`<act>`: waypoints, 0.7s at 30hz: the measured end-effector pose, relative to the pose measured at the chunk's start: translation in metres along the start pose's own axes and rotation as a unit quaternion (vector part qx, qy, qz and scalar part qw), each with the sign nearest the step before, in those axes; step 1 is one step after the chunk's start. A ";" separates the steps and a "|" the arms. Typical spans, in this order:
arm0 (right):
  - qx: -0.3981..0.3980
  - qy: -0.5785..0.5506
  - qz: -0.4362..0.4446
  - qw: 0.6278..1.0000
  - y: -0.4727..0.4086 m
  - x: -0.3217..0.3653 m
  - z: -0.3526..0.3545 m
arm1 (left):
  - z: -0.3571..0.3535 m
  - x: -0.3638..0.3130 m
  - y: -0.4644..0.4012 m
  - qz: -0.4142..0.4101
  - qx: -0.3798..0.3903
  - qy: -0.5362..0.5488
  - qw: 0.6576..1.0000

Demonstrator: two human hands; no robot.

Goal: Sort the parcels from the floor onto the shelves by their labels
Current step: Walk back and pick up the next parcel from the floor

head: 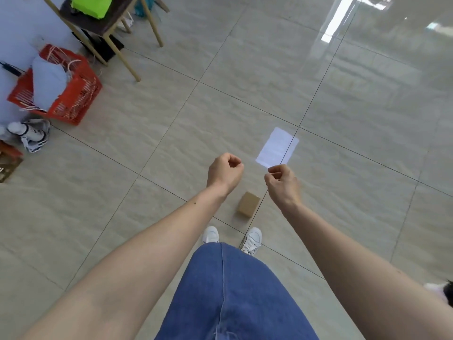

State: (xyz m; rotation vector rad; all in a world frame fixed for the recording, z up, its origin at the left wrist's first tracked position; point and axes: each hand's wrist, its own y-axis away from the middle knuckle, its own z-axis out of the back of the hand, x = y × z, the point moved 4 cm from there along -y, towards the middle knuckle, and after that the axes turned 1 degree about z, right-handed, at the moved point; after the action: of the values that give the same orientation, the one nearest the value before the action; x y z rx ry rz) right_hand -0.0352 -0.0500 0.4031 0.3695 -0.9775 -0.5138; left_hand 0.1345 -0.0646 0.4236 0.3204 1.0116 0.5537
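Your left hand [224, 174] hangs over the tiled floor [343, 99] with its fingers curled shut on nothing, while your right hand [283, 184] pinches the lower corner of a white paper sheet [277, 147] between thumb and fingers. A small brown cardboard parcel [248, 204] lies on the floor below and between your hands, just ahead of your white shoes [252, 239]. A red basket [71, 94] sits well apart at the far left, near a wooden stool [107, 28].

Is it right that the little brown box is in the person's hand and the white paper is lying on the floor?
Not quite. The head view shows the little brown box lying on the floor, just ahead of the white shoes; neither hand grips it. The left hand and right hand are loosely curled. The white paper does lie on the floor.
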 end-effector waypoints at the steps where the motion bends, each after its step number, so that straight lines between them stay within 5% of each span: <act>1: -0.006 -0.001 -0.007 1.000 -0.003 0.000 -0.003 | -0.001 0.001 -0.006 -0.003 0.006 -0.006 1.000; 10: -0.053 -0.008 -0.084 0.995 -0.029 -0.037 -0.046 | -0.026 0.036 -0.071 -0.010 0.067 -0.053 0.996; 21: -0.072 -0.005 -0.170 0.983 -0.070 -0.157 -0.092 | -0.113 0.140 -0.127 0.051 0.109 -0.074 0.990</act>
State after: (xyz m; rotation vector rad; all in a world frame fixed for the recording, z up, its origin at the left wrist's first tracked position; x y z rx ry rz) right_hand -0.0456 -0.0122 0.2117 0.4065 -0.8842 -0.8920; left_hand 0.1301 -0.0883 0.2047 0.6013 0.9170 0.5051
